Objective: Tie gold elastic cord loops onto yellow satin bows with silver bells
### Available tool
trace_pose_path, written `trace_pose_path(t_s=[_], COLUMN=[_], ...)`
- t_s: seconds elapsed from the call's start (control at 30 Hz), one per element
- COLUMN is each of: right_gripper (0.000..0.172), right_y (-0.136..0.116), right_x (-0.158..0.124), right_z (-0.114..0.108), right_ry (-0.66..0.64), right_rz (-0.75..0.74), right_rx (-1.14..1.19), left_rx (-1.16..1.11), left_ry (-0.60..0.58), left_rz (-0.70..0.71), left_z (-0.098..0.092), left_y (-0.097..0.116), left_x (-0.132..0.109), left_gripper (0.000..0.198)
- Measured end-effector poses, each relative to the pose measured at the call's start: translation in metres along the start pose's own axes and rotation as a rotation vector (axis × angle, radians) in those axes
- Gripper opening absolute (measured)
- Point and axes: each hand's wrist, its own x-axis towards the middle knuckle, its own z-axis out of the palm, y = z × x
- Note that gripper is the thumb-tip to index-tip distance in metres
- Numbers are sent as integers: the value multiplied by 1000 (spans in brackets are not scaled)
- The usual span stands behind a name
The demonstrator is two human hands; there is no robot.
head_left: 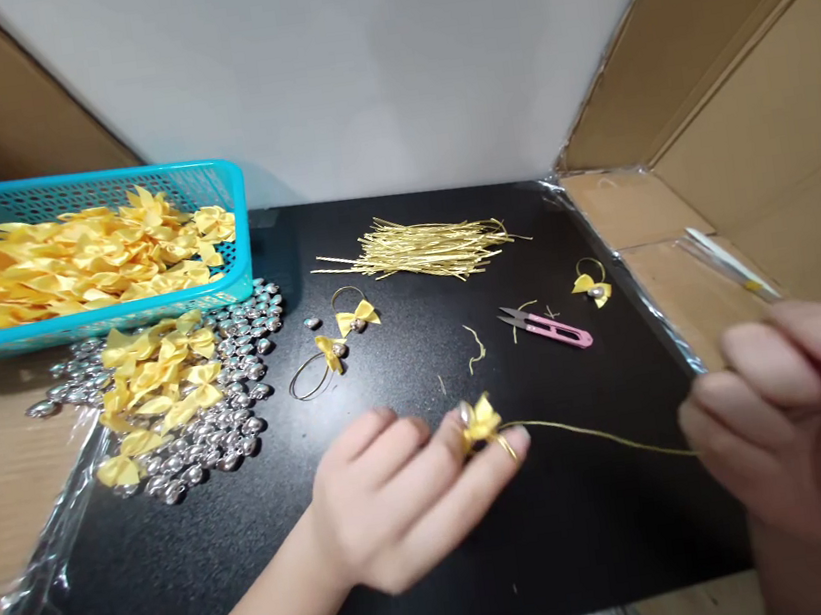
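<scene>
Between the fingertips of my left hand (pixel 397 496), a yellow ribbon bow (pixel 483 421) with a silver bead is pinched. Gold cord loops around one of those fingers. From the bow a gold cord (pixel 593 432) stretches right to my right hand (pixel 788 419), which is closed on it and slightly blurred. Beyond my hands lie pink thread snips (pixel 553 328) with cord scraps around them. Two bows with cord loops (pixel 357 316) lie behind my left hand, and another bow with a loop (pixel 593 290) is at the right.
A blue basket (pixel 243 229) full of yellow bows stands at the left. In front of it, loose bows (pixel 161 366) lie over many silver beads (pixel 235 436). A bundle of gold cords (pixel 433 246) is at the back. Cardboard walls (pixel 755 50) flank the black table (pixel 212 586).
</scene>
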Motion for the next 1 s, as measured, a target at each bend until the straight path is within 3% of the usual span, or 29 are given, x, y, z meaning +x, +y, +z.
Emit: trace_pose_path(t_s=[0.03,0.1,0.17,0.23,0.33,0.43,0.5,0.57,0.63,0.7,0.8,0.9,1.0], right_gripper=[32,28,25,20,14,15,15,13,12,20,13,23,15], right_y=[-1,-3,-2,0,5,6,4,2,1,2,4,6,9], right_x=[4,7,5,0,-3,-2,-2,-2,-4,-8,-12,-10,-4], right_z=[13,32,43,45,39,29,23,22,28,42,71,92,100], right_ry=[-19,-50,-16,21,45,47,30,22,-12,-84,-120,-167,-188], right_rz=[87,173,139,97,71,48,47,43,49,67,84,-37,-211], right_rx=[225,450,542,577,616,658,690,704,643,495,174,-57,-101], left_rx=[-107,-317,-305,-254,-119,51,30,-136,-121,0,129,63,-116], left_ry=[-41,-103,68,138,112,91,49,-33,-9,103,70,41,30], left_rz=[-29,-62,-193,-224,-113,21,71,169,200,320,439,392,180], left_z=[-1,-1,0,2,2,1,1,2,3,3,0,-3,-1], left_y=[5,17,31,44,53,46,35,24,16,12,13,16,21], left_x=[-1,-5,-8,-12,-16,-17,-17,-17,-18,-19,-21,-20,-15], left_gripper=[43,41,36,33,34,34,36,37,38,30,33,30,23])
